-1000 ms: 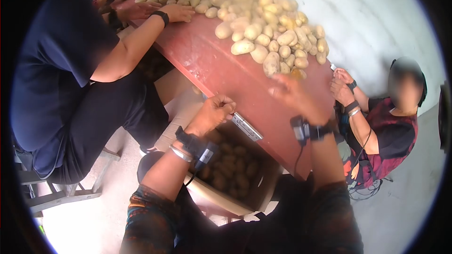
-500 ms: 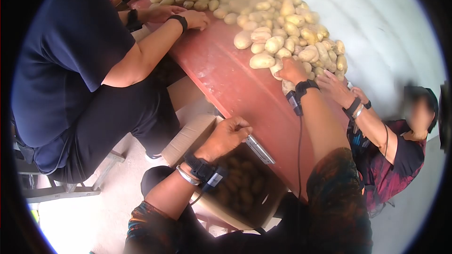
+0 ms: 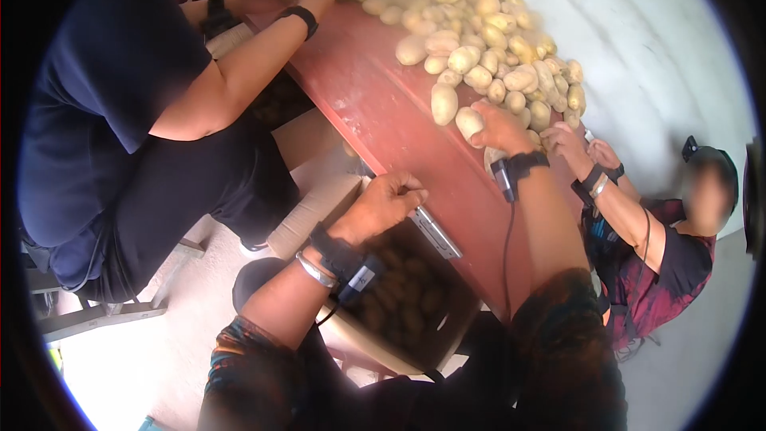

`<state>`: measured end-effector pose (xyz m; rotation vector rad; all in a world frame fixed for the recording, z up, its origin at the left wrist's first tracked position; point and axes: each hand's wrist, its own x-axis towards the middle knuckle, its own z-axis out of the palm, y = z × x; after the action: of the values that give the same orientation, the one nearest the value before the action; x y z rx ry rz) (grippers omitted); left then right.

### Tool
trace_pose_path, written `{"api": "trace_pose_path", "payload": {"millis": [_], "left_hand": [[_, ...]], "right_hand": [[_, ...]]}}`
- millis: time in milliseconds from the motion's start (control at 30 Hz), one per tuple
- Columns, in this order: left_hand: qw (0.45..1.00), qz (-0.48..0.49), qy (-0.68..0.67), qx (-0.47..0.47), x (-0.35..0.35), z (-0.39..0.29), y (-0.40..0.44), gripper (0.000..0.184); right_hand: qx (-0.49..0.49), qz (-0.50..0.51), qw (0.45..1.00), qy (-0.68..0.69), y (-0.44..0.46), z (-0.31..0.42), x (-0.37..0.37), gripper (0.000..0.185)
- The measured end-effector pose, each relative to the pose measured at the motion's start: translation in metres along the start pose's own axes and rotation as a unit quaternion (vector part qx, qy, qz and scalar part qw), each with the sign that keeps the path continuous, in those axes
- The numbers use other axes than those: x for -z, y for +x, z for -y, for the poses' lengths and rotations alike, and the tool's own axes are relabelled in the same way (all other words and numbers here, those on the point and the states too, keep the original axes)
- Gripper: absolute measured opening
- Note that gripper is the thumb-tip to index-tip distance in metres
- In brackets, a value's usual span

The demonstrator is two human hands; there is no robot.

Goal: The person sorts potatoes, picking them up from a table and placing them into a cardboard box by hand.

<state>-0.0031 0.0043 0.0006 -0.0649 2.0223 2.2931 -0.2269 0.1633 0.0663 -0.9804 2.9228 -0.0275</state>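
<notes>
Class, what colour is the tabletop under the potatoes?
The tabletop is a dull red, with paler smudges; the head view shows it best.

The potato (image 3: 468,123) — pale tan, rounded, smooth-looking — sits between thumb and fingers of the right hand (image 3: 507,129), partly covered, at the near edge of the pile (image 3: 479,28) — tan to yellowish potatoes, heaped and touching.

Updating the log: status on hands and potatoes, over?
Right hand on a potato. Left hand at metal strip, grip unclear. Co-worker's hand close beside right.
</notes>
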Motion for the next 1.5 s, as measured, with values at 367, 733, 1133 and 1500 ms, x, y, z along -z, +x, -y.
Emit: {"api": "trace_pose_path", "payload": {"millis": [367, 733, 1133, 1500], "left_hand": [[0.999, 0.010, 0.028, 0.042, -0.012, 0.001, 0.007, 0.021], [0.999, 0.047, -0.001, 0.022, -0.021, -0.001, 0.004, 0.020], [0.989, 0.113, -0.090, 0.042, -0.030, 0.000, 0.005, 0.026], [0.979, 0.150, -0.131, 0.032, -0.033, -0.001, -0.006, 0.029]], "right_hand": [[0.123, -0.010, 0.981, 0.149, -0.111, -0.009, 0.002, 0.062], [-0.173, -0.122, 0.801, 0.560, -0.192, -0.001, 0.003, 0.052], [-0.215, -0.118, 0.744, 0.621, -0.188, -0.040, -0.014, 0.052], [-0.097, -0.137, 0.923, 0.346, -0.160, -0.043, -0.067, 0.064]]}}
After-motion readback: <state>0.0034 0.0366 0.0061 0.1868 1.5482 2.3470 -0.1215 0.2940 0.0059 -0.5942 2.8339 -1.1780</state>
